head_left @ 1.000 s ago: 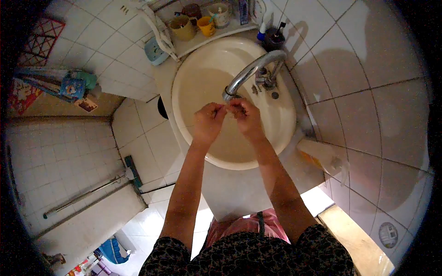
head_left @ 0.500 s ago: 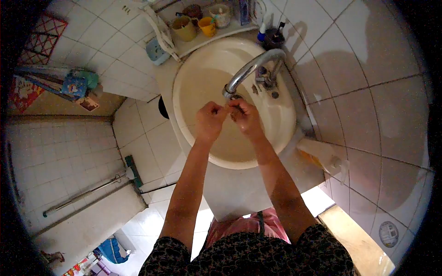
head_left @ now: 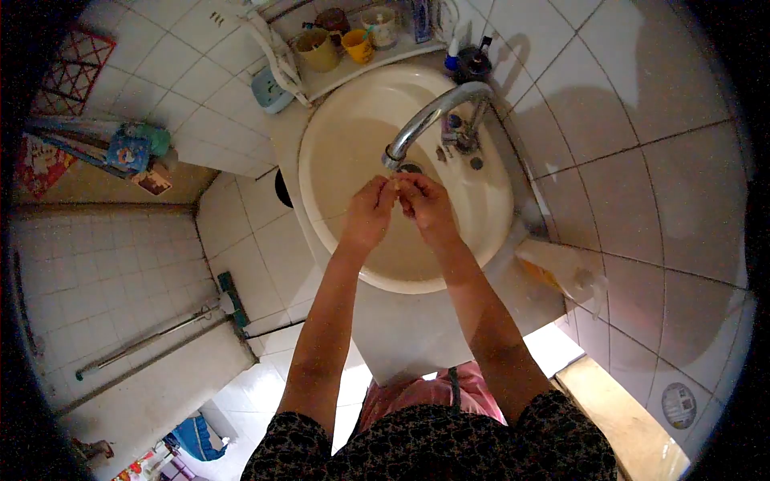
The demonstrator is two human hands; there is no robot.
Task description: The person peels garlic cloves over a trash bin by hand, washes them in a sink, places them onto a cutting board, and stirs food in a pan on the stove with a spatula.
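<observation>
Both hands meet over the cream washbasin (head_left: 337, 120), just below the spout of the curved chrome faucet (head_left: 437, 112). My left hand (head_left: 369, 210) is closed, with thumb and fingertips pinched together. Opposite it, my right hand (head_left: 429, 207) is closed too, its fingertips touching those of the left. Something small and pale seems to sit between the fingertips, too small to name. The drain (head_left: 411, 168) shows partly behind the fingers. Whether water runs from the spout I cannot tell.
A shelf behind the basin holds a yellow cup (head_left: 358, 46), a tan mug (head_left: 318, 50) and other cups. A light blue soap dish (head_left: 271, 90) hangs at its left. On the right counter lies a pump bottle (head_left: 553, 268). Tiled wall (head_left: 626, 200) borders the right side.
My fingers have closed in from loosely curled to a tighter pinch, and the fingertips have drawn closer together. The hands stay beneath the spout.
</observation>
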